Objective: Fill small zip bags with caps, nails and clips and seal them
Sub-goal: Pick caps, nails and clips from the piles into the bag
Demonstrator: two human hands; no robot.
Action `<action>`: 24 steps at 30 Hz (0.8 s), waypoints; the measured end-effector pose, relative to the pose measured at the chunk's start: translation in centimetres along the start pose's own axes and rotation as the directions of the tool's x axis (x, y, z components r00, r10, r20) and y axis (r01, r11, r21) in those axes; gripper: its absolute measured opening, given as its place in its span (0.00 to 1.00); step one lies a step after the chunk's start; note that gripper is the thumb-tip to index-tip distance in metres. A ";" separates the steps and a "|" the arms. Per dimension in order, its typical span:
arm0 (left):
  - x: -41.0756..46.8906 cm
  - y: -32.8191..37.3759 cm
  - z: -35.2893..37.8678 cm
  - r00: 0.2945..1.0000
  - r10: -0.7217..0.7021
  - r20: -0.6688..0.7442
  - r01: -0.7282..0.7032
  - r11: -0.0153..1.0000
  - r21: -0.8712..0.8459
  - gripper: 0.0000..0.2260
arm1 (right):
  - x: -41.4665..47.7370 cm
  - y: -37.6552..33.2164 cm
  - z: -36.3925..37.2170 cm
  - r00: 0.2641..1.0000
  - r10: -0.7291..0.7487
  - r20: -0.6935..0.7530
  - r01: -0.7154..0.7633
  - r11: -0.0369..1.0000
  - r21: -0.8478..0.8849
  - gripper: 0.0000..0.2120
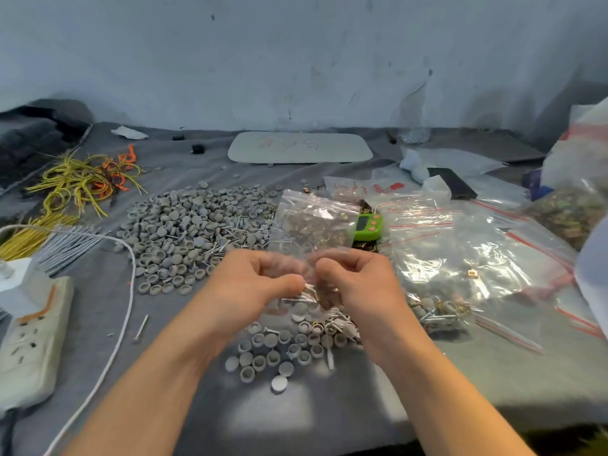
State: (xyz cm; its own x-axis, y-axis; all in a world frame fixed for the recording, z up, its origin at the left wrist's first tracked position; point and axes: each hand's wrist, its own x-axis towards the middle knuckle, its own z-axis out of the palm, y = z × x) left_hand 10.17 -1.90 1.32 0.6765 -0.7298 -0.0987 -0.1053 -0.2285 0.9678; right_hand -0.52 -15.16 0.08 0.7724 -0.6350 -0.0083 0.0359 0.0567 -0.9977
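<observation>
My left hand [260, 281] and my right hand [355, 279] meet at the middle of the table, both pinching a small clear zip bag [309, 269] between curled fingers. Nails and a few caps show through the bag just below my fingers. Under my hands lies a small scatter of grey caps [279, 348] mixed with nails. A large heap of grey caps [194, 228] with nails at its right side spreads behind my left hand. A bigger clear bag of small brown clips [312, 222] lies behind my hands.
Filled zip bags [437, 311] and several flat bags with red strips [460, 238] lie to the right. A green timer [368, 227], yellow and orange wires [82, 182], a white power strip [33, 337] with its cord, a loose nail [141, 329] and a white tray [301, 148] surround the work spot.
</observation>
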 end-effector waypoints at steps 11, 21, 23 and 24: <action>2.3 1.5 10.8 0.994 -0.002 -0.114 -0.022 0.977 -0.210 0.11 | -0.1 -0.4 -11.2 0.902 -0.096 -0.421 0.005 0.978 -0.211 0.07; 5.7 1.7 17.1 0.977 0.153 -0.149 -0.048 0.838 0.544 0.18 | 0.7 0.3 -16.3 0.873 -0.102 -0.477 -0.341 0.570 -0.747 0.27; 6.4 1.6 17.5 0.988 0.082 -0.134 -0.001 0.856 0.517 0.19 | 0.8 0.2 -16.8 0.895 -0.066 -0.441 -0.335 0.552 -0.763 0.27; 6.7 1.6 17.7 0.987 0.073 -0.141 0.014 0.846 0.534 0.20 | 0.8 0.2 -17.0 0.902 -0.057 -0.428 -0.330 0.548 -0.769 0.26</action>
State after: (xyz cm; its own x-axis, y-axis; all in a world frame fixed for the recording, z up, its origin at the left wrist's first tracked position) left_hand 1.61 -18.57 -1.94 0.7634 -0.6460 0.0055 -0.4683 -0.5475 0.6935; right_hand -10.70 -28.73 -1.25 0.4228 -0.9060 0.0212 -0.7229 -0.3513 -0.5949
